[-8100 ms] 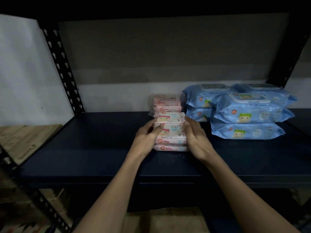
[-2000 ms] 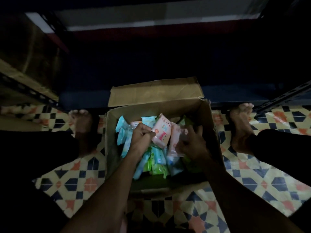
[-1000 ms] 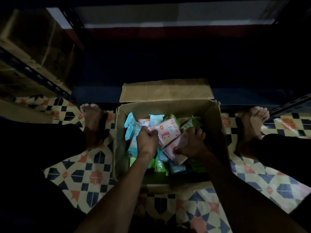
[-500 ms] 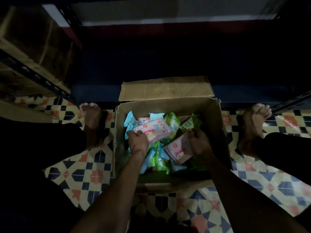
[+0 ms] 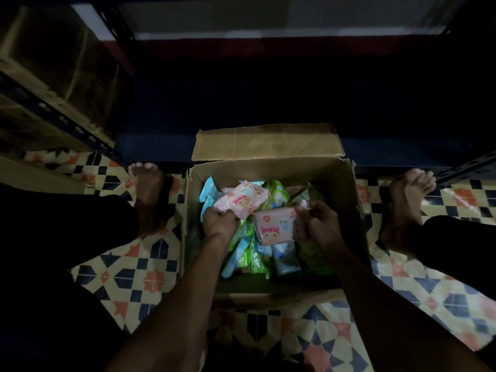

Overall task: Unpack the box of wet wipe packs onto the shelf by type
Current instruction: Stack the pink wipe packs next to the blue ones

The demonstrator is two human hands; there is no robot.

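An open cardboard box stands on the tiled floor between my bare feet. Inside lie several wet wipe packs, green and light blue ones standing on edge. My left hand grips a pink pack by its lower left end, lifted above the others. My right hand holds a second pink pack by its right end, face up over the middle of the box. The upper shelf with the sorted packs is out of view.
The dark blue bottom shelf runs just behind the box. A black perforated upright rises at the left, with wooden crates beyond it. My left foot and right foot flank the box on patterned tiles.
Both hands have raised their pink packs higher out of the pile. The right-hand pack has turned flatter, face up, and moved toward the box's middle.
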